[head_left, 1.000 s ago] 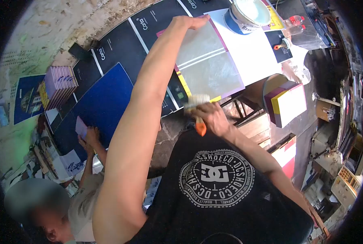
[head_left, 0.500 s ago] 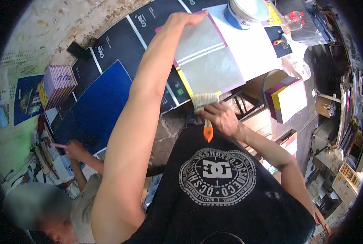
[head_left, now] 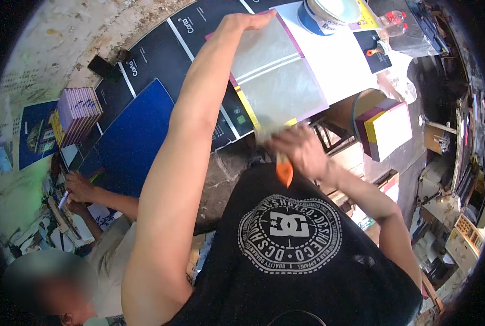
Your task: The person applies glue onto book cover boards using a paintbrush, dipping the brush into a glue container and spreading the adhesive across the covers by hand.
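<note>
My left hand (head_left: 253, 20) lies at the top edge of a greyish cover sheet (head_left: 280, 89) with purple and yellow edges, its fingers stretched out over the corner. At the sheet's near edge, my right hand (head_left: 302, 149) is closed round a wide brush (head_left: 284, 169) with an orange handle. The bristles are blurred by motion near the yellow corner. White paper (head_left: 337, 68) lies to the right of the sheet, and a blue and white bucket (head_left: 321, 19) stands on it.
Blue boards (head_left: 136, 133) lie left of my arm, beside a stack of books (head_left: 79, 117). At lower left a co-worker's hand (head_left: 79, 187) holds a thin object. A second brush (head_left: 377, 50), a plastic bottle (head_left: 393, 24) and a stack of covers (head_left: 386, 130) are at right.
My right hand and the brush have shifted slightly right. My left hand has stayed at the sheet's top edge. The co-worker's hand has moved left and up.
</note>
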Demonstrator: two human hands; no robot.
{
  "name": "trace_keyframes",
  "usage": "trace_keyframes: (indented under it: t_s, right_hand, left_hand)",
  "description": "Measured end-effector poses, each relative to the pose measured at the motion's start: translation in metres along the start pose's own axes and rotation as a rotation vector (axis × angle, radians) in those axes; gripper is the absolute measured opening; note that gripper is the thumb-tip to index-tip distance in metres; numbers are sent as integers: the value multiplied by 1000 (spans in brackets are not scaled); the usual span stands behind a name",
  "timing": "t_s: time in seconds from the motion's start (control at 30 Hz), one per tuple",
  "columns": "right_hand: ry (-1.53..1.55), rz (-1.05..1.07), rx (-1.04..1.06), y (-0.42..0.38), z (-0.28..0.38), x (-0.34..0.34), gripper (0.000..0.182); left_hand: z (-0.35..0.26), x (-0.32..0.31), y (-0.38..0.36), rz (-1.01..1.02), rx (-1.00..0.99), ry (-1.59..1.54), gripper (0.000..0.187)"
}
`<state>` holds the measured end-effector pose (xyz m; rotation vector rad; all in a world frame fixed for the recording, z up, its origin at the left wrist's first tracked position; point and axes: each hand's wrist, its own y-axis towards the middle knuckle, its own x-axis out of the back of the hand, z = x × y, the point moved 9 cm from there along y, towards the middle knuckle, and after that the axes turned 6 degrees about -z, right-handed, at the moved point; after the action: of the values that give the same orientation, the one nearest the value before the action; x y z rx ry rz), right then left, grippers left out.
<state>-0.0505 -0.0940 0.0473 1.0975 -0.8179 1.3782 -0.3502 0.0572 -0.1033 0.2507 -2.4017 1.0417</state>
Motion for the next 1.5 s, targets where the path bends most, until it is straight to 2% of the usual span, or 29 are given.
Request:
trace_keyframes:
  t_s: [0.07, 0.13, 0.2, 0.27, 0.33, 0.4, 0.47, 0.53, 0.57, 0.63, 0.67, 0.7, 0.8, 0.83, 0.87, 0.9, 1.0, 1.1, 1.2, 1.27, 1.33, 1.4, 1.5]
  right_hand:
    - [-69, -150, -46, 39, -29, 17, 41]
    - [10, -275, -74, 73, -61, 9, 40]
    - [107, -156, -96, 84, -76, -31, 39]
    - [14, -187, -4, 63, -49, -55, 39]
    - [132, -139, -32, 32, -24, -51, 40]
    - [116, -83, 25, -4, 1, -53, 37]
    - [271, 44, -14, -19, 7, -32, 37]
    - [316, -108, 47, -17, -12, 0, 40]
    - [158, -39, 51, -13, -29, -6, 43]
    - [1, -167, -3, 23, -64, 28, 44]
    - [37, -189, -31, 42, -87, 30, 44]
    - [-52, -264, -10, 51, -106, 28, 43]
    - [9, -65, 77, 49, -113, -26, 40]
    - [45, -82, 57, 39, -99, -32, 39]
    - [84, -101, 90, 23, -84, -26, 39]
    - [99, 46, 56, 8, -73, -31, 38]
    - [167, 148, 116, -39, -48, -10, 38]
    - [115, 128, 102, -26, -75, 3, 40]
    - [4, 38, 124, 33, -95, 36, 40]
    - [24, -8, 182, 59, -121, 16, 37]
    - [54, 107, 190, 50, -131, -18, 35]
    - [81, 137, 183, 20, -124, -15, 34]
    - [16, 294, 167, -32, -109, -5, 34]
  left_hand:
    - [-2, 2, 0, -7, -4, 23, 92]
    - [-3, 2, -1, -12, -2, 37, 92]
    - [-5, 2, -1, -17, -2, 45, 91]
    - [-5, 1, 0, -22, -4, 54, 91]
    - [-1, 1, 4, -30, -3, 53, 91]
    - [0, 2, 8, -42, -11, 62, 91]
    - [1, 4, 9, -62, -11, 75, 91]
    - [3, 6, 9, -73, -7, 88, 91]
    - [3, 4, 10, -73, -9, 90, 91]
    - [-3, 1, 8, -61, -11, 101, 90]
    - [-5, 0, 7, -55, -10, 105, 90]
    - [-8, 0, 4, -51, -7, 113, 90]
    - [-11, -1, -3, -40, -1, 124, 90]
    - [-10, -2, 0, -37, -1, 127, 90]
    - [-8, -1, 2, -44, -2, 125, 90]
    - [-4, -1, 4, -50, 1, 125, 90]
    - [2, 1, 11, -97, -2, 144, 90]
    - [9, 4, 20, -147, 11, 164, 90]
    - [-4, -2, 2, -87, 28, 166, 90]
    - [-14, 0, -16, -49, 39, 174, 91]
    - [-16, 2, -11, -27, 32, 174, 92]
    - [-1, -1, 6, -17, 29, 144, 94]
    - [9, 4, 27, -189, 23, 186, 94]
